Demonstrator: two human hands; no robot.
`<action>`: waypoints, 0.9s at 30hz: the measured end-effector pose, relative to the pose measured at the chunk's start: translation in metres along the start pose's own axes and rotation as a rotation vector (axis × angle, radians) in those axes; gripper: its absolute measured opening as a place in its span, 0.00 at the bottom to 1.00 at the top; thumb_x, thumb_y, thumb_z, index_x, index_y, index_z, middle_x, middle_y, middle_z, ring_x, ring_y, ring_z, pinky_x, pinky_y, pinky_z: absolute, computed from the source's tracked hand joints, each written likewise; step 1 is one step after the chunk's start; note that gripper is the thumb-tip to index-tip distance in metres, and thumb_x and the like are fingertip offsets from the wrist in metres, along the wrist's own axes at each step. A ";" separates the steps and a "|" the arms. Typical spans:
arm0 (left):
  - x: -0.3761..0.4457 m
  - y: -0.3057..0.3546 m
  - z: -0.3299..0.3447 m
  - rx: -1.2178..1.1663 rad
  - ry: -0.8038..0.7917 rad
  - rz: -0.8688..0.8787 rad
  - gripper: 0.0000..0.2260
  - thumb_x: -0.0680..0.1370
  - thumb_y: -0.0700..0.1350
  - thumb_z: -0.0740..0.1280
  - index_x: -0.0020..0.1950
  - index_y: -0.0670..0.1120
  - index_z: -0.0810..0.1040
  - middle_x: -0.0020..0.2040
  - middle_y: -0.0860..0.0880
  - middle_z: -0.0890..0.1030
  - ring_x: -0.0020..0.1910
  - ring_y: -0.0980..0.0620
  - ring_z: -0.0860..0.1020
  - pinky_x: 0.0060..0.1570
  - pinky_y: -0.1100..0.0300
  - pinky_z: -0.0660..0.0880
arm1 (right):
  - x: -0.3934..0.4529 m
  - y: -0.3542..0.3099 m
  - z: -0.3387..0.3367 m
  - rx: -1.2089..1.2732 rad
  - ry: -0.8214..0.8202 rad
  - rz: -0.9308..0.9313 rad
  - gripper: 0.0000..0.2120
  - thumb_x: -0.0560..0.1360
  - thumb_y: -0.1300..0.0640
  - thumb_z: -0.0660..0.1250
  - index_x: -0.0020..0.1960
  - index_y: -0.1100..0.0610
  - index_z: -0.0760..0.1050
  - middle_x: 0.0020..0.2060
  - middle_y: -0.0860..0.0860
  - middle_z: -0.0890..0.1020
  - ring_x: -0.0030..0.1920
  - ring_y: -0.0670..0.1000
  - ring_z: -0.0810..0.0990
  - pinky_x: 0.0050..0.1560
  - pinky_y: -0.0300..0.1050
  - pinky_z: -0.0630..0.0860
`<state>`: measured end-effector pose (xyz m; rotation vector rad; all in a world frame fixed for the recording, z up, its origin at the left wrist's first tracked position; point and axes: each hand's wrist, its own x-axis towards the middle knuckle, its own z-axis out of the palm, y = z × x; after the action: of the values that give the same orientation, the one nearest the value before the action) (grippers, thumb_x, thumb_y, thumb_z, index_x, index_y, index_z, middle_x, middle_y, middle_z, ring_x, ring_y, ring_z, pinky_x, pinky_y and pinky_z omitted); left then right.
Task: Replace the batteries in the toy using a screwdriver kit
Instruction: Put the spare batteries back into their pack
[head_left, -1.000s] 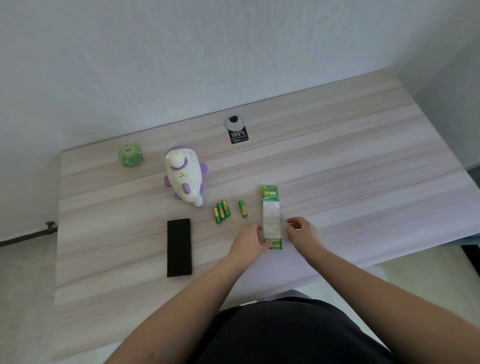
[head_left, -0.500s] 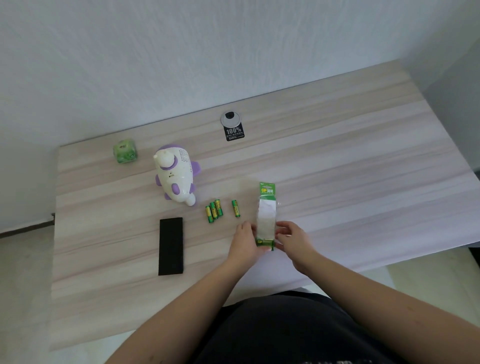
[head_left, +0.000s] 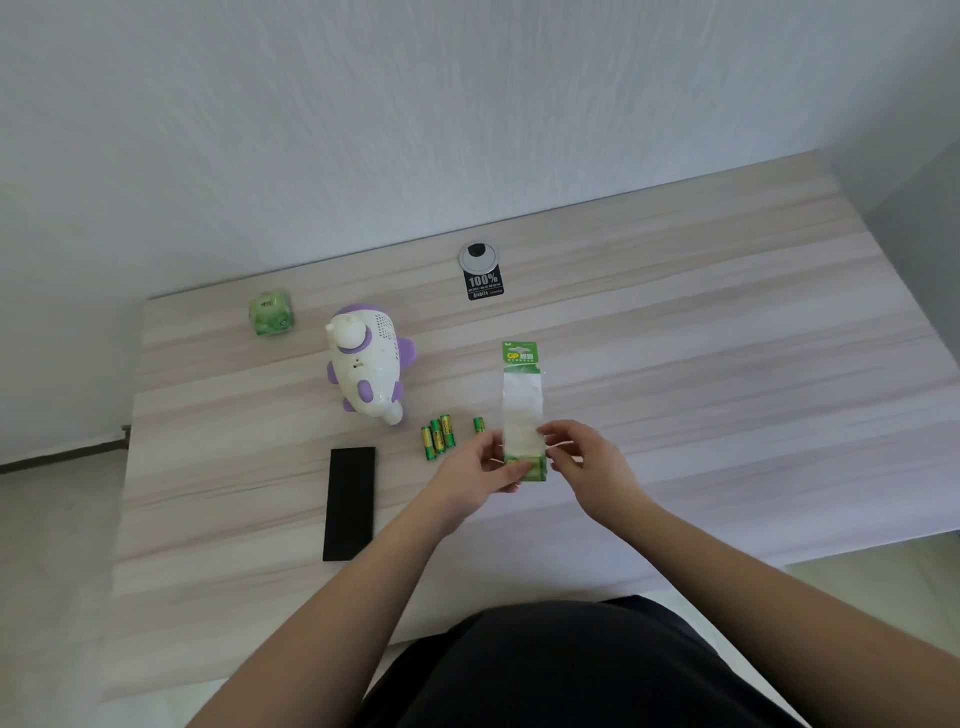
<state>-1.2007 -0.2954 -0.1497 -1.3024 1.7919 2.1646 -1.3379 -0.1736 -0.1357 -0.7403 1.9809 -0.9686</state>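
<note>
A long green and clear battery pack (head_left: 522, 400) is held at its near end by both hands. My left hand (head_left: 480, 475) pinches its lower left edge, and my right hand (head_left: 584, 460) pinches the right edge. Green batteries show inside the pack's bottom. Three loose green batteries (head_left: 438, 435) lie together on the table, and one more battery (head_left: 478, 425) lies beside my left hand. The white and purple toy (head_left: 366, 364) lies to the left. A flat black case (head_left: 349, 503) lies near the front left.
A green cube (head_left: 270, 313) sits at the back left of the wooden table (head_left: 727, 364). A grey cable grommet (head_left: 478, 256) with a black label is at the back centre. The table's front edge runs close to my body; a wall stands behind.
Both hands closed on the pack's near end and lifted it slightly; the right hand moved in from beside the pack. The camera view shifted a little.
</note>
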 end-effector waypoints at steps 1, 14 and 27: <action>-0.001 0.003 -0.002 -0.027 -0.018 0.010 0.15 0.75 0.39 0.72 0.60 0.43 0.76 0.52 0.44 0.83 0.46 0.51 0.82 0.46 0.60 0.78 | 0.002 -0.002 -0.002 -0.059 -0.003 -0.041 0.12 0.78 0.61 0.62 0.56 0.48 0.76 0.51 0.46 0.78 0.50 0.44 0.79 0.52 0.39 0.77; -0.020 0.023 -0.026 0.307 0.030 0.170 0.15 0.75 0.44 0.72 0.60 0.51 0.77 0.50 0.55 0.83 0.45 0.59 0.80 0.46 0.70 0.75 | 0.012 -0.033 -0.016 -0.249 -0.268 -0.126 0.02 0.75 0.52 0.69 0.47 0.46 0.77 0.41 0.41 0.79 0.42 0.44 0.77 0.41 0.36 0.71; -0.031 0.008 -0.035 0.583 0.105 0.145 0.20 0.76 0.52 0.70 0.67 0.50 0.75 0.49 0.55 0.80 0.44 0.61 0.76 0.45 0.69 0.70 | 0.005 -0.034 0.007 -0.290 -0.233 -0.067 0.08 0.72 0.52 0.73 0.41 0.53 0.75 0.37 0.45 0.79 0.39 0.46 0.76 0.36 0.34 0.69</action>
<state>-1.1649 -0.3133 -0.1241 -1.1771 2.3684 1.4530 -1.3295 -0.1988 -0.1120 -1.0365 1.9192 -0.6055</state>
